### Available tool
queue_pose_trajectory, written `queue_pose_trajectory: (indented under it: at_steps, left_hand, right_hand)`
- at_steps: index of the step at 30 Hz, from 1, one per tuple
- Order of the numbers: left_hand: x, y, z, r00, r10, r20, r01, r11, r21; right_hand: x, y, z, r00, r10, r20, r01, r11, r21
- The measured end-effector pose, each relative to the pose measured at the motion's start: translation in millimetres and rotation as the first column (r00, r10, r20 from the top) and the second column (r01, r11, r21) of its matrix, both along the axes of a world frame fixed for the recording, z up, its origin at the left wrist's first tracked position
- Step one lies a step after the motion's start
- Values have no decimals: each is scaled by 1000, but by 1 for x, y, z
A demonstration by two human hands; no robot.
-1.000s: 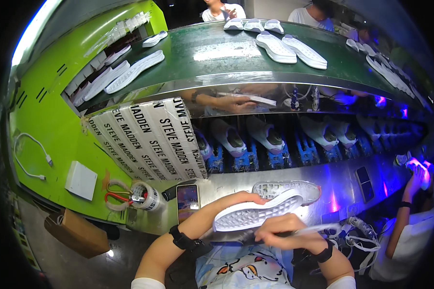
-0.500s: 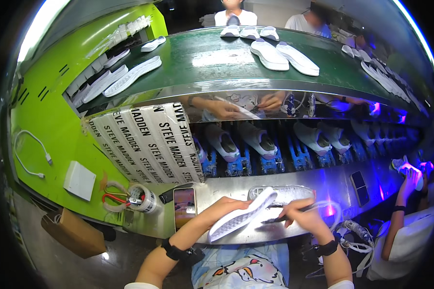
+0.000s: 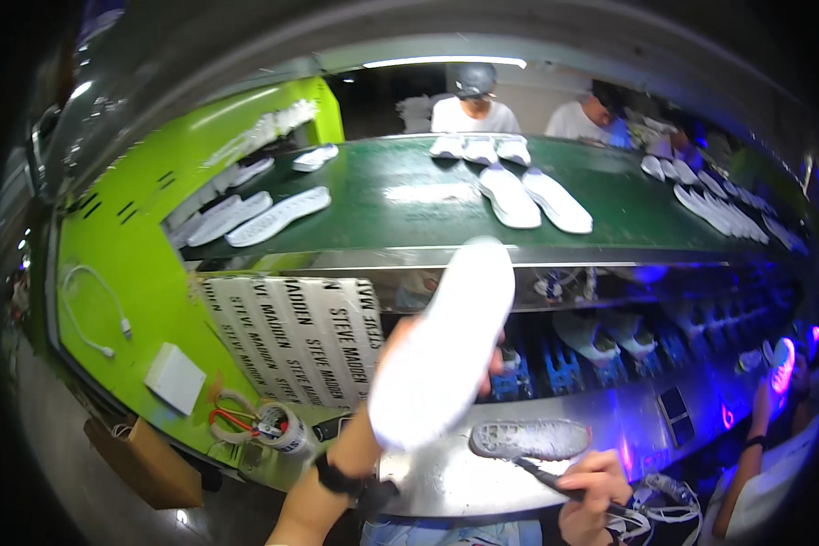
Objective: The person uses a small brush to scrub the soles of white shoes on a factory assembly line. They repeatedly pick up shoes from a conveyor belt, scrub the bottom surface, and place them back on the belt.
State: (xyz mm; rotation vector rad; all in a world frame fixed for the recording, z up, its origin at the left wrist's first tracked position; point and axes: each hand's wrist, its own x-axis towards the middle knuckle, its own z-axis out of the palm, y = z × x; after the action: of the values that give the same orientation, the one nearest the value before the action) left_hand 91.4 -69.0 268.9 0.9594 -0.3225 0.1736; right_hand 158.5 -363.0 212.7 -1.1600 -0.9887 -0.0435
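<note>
Head view: my left hand (image 3: pixel 408 364) is raised in front of me, fingers wrapped round the back of a white shoe sole (image 3: pixel 444 344), gripping it. The sole is a long, smooth, rounded oval, blurred, its toe end pointing up toward the green conveyor belt (image 3: pixel 391 205). My right hand (image 3: pixel 594 490) sits low, fingers pinched on a thin dark brush (image 3: pixel 555 480) whose tip meets a grey, rough-looking shoe form (image 3: pixel 530 439) lying on the shiny metal bench (image 3: pixel 464 482). Half a second ago the sole lay tilted low over the bench beside my right hand; now it is lifted well above the bench and stands nearly upright, and my right hand has dropped to the bench's front edge. More white soles (image 3: pixel 534 196) lie flat on the belt. At my left, a small jar (image 3: pixel 282 429) stands beside the lime-green panel (image 3: pixel 146 300).
</note>
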Motion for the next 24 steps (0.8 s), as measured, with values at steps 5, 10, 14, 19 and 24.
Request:
queue_pose_trajectory:
  at_steps: [5, 10, 14, 19, 24]
  left_hand:
    - [17, 47, 55, 865, 501, 31, -420, 757, -501]
    - [133, 73, 101, 272, 943, 190, -658, 38, 752]
    - [177, 98, 103, 150, 921, 359, -106, -345, 932]
    - [173, 149, 97, 489, 870, 62, -342, 126, 931]
    - [197, 137, 87, 381, 861, 338, -184, -288, 940]
  right_hand:
    - [4, 4, -13, 983, 25, -184, -50, 990, -135]
    - [-4, -6, -24, 922, -4, -387, -90, 970, -225]
    - [-6, -5, -24, 858, -79, -508, -54, 969, -241]
    - [9, -10, -9, 789, -164, -591, -134, 894, -428]
    - [11, -5, -13, 737, 15, -676, -215, 953, -213]
